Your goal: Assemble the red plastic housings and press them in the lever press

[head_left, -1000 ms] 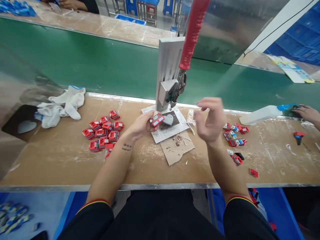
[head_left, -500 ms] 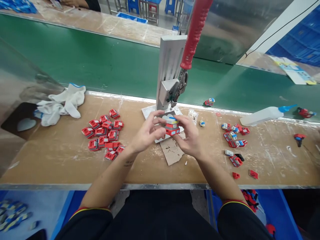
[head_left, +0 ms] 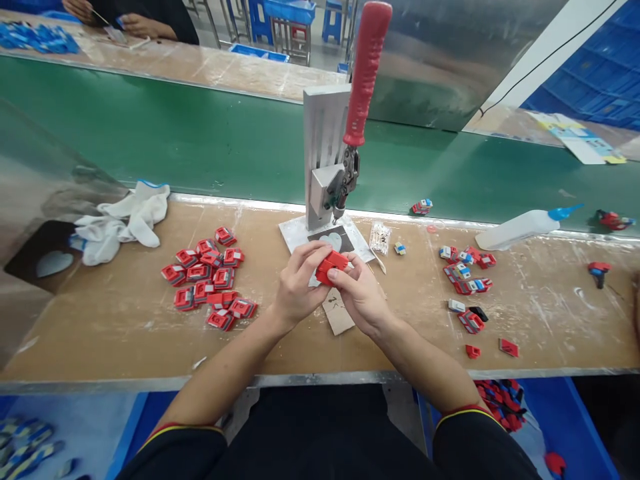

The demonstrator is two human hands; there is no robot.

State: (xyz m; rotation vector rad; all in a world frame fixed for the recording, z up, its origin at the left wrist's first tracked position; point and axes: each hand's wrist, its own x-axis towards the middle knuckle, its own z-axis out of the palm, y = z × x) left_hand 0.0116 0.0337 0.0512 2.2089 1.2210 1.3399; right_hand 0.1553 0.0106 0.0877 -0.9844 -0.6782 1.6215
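Red toy piece is being pinched by left grip and right grip, both closed on it, red-handled press standing beyond them.

The head view looks from above the lap at the near edge, facing forward and down across the bench. It is close over the left hand and right hand, which sit mid-scene, yet wide enough to take in a bin at near left and, beyond the green belt, a far table.
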